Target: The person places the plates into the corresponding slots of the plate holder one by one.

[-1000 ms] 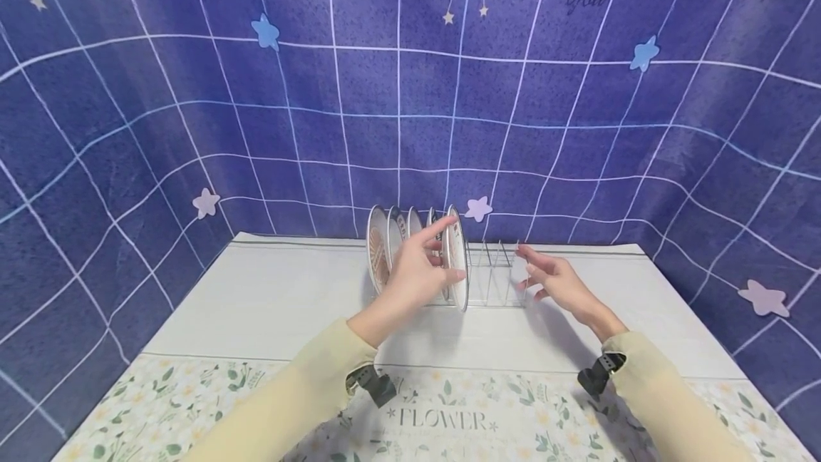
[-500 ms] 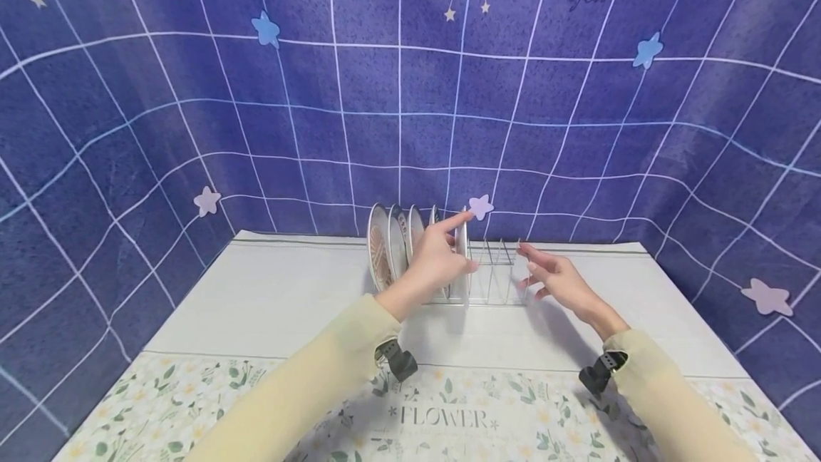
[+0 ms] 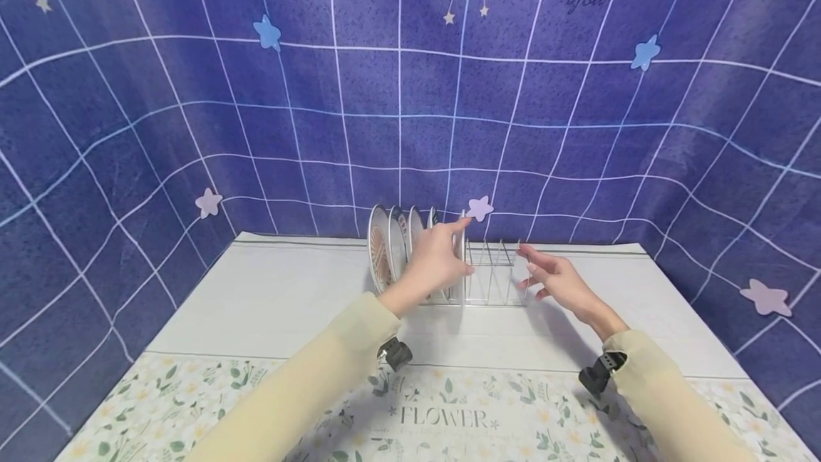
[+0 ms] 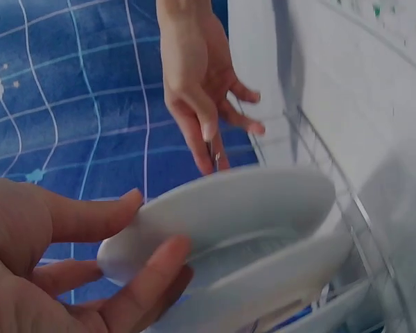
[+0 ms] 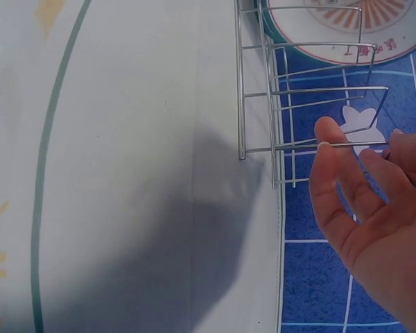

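Note:
My left hand [image 3: 435,259] grips the rightmost plate [image 3: 461,292] by its rim, thumb on one side and fingers on the other. From the head view this plate stands almost upright, nearly edge-on, in a wire dish rack [image 5: 241,104]. The left wrist view shows the plate's pale surface [image 4: 222,208] close up. At the rack's right end, my right hand [image 3: 561,284] pinches the end wire between thumb and fingers. A plate with a green rim, radial pattern and red writing [image 5: 326,52] faces the right hand. My left hand partly covers the plates behind it.
Several more plates stand in the rack's left part, the outermost one [image 3: 380,252] with a brown pattern. Bare wire dividers [image 3: 490,284] lie between the hands. A white tabletop [image 3: 276,305] meets a flowered cloth in front. Blue gridded curtain [image 3: 398,91] surrounds the back and sides.
My left hand has moved right with the plate, which has turned from tilted and face visible to nearly edge-on, then settled slightly. My right hand has stayed on the rack's end.

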The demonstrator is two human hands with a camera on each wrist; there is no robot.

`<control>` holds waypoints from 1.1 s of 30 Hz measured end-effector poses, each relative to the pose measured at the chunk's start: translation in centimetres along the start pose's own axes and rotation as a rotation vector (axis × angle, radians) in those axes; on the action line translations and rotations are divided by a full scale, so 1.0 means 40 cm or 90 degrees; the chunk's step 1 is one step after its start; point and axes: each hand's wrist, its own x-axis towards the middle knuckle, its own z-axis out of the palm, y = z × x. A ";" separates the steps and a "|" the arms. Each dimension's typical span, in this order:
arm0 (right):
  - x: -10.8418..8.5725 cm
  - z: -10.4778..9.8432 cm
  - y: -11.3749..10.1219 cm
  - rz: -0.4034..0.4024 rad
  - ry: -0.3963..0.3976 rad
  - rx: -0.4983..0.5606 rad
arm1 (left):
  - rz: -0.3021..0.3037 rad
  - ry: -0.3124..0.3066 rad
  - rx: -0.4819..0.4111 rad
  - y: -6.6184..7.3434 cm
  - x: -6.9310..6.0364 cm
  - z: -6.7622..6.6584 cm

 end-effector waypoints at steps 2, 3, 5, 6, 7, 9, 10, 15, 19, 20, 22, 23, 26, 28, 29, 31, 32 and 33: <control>0.000 0.001 0.000 0.000 -0.002 0.000 | 0.002 0.003 0.027 -0.003 0.007 -0.004; 0.001 0.000 0.001 -0.001 -0.003 0.000 | 0.004 0.005 0.041 -0.004 0.011 -0.007; 0.002 0.001 0.003 -0.002 -0.004 0.000 | 0.007 0.005 0.059 -0.006 0.015 -0.010; 0.002 0.001 0.004 -0.003 -0.003 0.001 | 0.006 -0.004 0.054 -0.008 0.017 -0.011; 0.003 0.001 0.005 -0.003 -0.004 0.001 | 0.006 -0.006 0.048 -0.009 0.018 -0.011; 0.003 0.001 0.008 -0.003 -0.004 -0.001 | 0.010 -0.011 0.040 -0.015 0.019 -0.010; 0.003 0.001 0.009 -0.002 -0.003 0.000 | 0.012 -0.013 0.034 -0.019 0.020 -0.009; 0.002 -0.001 0.012 -0.004 -0.002 0.000 | 0.022 -0.004 0.022 -0.035 0.024 -0.004; 0.004 -0.003 0.012 0.003 0.003 0.001 | 0.023 0.005 0.025 -0.041 0.025 0.004; 0.004 -0.003 0.013 0.000 0.001 -0.002 | 0.018 0.004 0.023 -0.041 0.026 0.006; 0.004 -0.003 0.012 0.001 0.001 -0.004 | 0.011 0.005 0.020 -0.041 0.026 0.009; 0.004 -0.002 0.011 0.001 0.002 -0.004 | 0.010 0.006 0.017 -0.040 0.026 0.010; 0.002 -0.002 0.006 0.000 0.001 -0.002 | 0.004 0.007 0.016 -0.039 0.027 0.012; 0.000 -0.002 0.002 0.002 0.002 0.002 | 0.006 0.002 0.015 -0.040 0.030 0.013; -0.001 -0.001 0.001 0.002 0.002 0.002 | 0.004 -0.002 0.010 -0.041 0.031 0.014; -0.001 -0.002 0.002 0.001 0.002 0.003 | 0.003 -0.008 -0.003 -0.043 0.033 0.015; 0.000 -0.003 0.004 0.002 0.001 0.003 | 0.003 -0.010 -0.011 -0.044 0.033 0.015; 0.000 -0.003 0.005 0.001 0.001 0.003 | 0.002 -0.011 -0.019 -0.045 0.034 0.016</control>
